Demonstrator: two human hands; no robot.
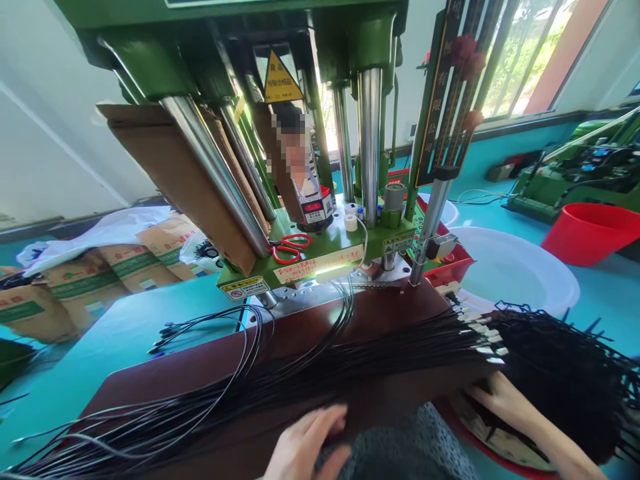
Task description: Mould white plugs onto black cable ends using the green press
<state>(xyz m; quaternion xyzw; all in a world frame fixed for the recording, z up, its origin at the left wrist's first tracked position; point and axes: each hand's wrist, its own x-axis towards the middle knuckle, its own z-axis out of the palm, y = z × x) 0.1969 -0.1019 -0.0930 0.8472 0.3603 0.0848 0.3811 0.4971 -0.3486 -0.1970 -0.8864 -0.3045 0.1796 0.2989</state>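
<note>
My left hand [310, 443] is over the near edge of the dark red table [400, 393], thumb and fingers apart with nothing between them. Close beyond it lies a long bundle of black cables [310, 363], running across the table, with white and metallic connectors [487, 337] at its right end. My right hand [500, 400] reaches low beside the table's right edge, near a large heap of black plastic pieces [560, 380]. Its fingertips are partly hidden and dark, so any hold is unclear. Several cables [345, 303] lead into the green press [325, 250].
Red-handled scissors [291, 248] lie on the press bed. Steel columns [370, 147] and a slanted cardboard sheet [175, 180] stand above. At right are a white tub [515, 260] and a red bucket [593, 233]. Paper sacks [80, 287] line the left. A person [293, 147] is behind the press.
</note>
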